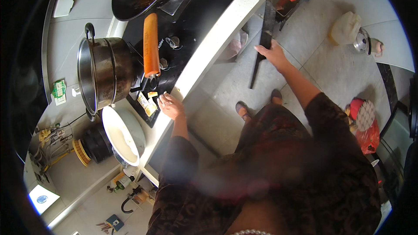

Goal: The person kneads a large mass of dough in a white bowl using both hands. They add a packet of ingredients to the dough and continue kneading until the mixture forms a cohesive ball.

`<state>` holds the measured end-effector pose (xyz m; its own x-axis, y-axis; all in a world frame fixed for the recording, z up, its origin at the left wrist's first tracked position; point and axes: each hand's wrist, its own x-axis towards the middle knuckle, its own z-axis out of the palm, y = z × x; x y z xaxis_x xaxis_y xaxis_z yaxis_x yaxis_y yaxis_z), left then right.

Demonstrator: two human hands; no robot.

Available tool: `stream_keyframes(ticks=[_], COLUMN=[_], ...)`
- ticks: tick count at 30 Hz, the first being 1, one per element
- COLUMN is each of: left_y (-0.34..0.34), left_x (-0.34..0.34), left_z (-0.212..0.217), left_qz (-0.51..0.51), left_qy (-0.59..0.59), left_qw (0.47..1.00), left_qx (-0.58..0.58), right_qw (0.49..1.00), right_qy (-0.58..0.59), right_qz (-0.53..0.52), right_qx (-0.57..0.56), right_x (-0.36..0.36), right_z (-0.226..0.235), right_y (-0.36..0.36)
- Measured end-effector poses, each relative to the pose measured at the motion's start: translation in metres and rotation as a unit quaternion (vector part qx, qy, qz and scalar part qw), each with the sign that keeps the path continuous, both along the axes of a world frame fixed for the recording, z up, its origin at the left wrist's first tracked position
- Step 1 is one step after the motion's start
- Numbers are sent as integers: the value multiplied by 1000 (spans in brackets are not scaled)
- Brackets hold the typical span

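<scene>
Right hand (273, 54) gripping black stick (263, 39); left hand (170, 105) on counter edge (209, 48).

Dark brown patterned short-sleeved dress (278, 169)

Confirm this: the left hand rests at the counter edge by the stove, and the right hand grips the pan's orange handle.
Not quite. In the head view the right hand is on a long black handle out over the floor, not the orange handle. The left hand does rest at the counter edge by the stove.
</scene>
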<state>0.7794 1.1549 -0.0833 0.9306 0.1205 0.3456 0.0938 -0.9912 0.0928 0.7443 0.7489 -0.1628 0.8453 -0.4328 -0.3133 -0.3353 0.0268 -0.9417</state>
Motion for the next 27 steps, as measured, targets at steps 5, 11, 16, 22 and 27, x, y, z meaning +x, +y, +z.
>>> stream_keyframes(ticks=[5, 11, 16, 22, 27], left_y=[3, 13, 22, 36, 55], left_x=[1, 2, 2, 1, 2], left_z=[-3, -10, -17, -23, -26], left_qz=[7, 7, -29, 23, -13], left_qy=[22, 31, 25, 25, 16], left_qw=[998, 996, 969, 981, 954], left_qx=[63, 86, 243, 189, 298], right_qw=[983, 886, 720, 677, 731], right_qy=[65, 96, 191, 87, 55], right_qz=[47, 17, -36, -144, -148], right_qx=[-163, -454, -666, -716, -664], right_x=[-50, -64, -67, -39, -9], right_z=[19, 29, 35, 27, -9], right_y=[-71, -103, -130, -162, -117])
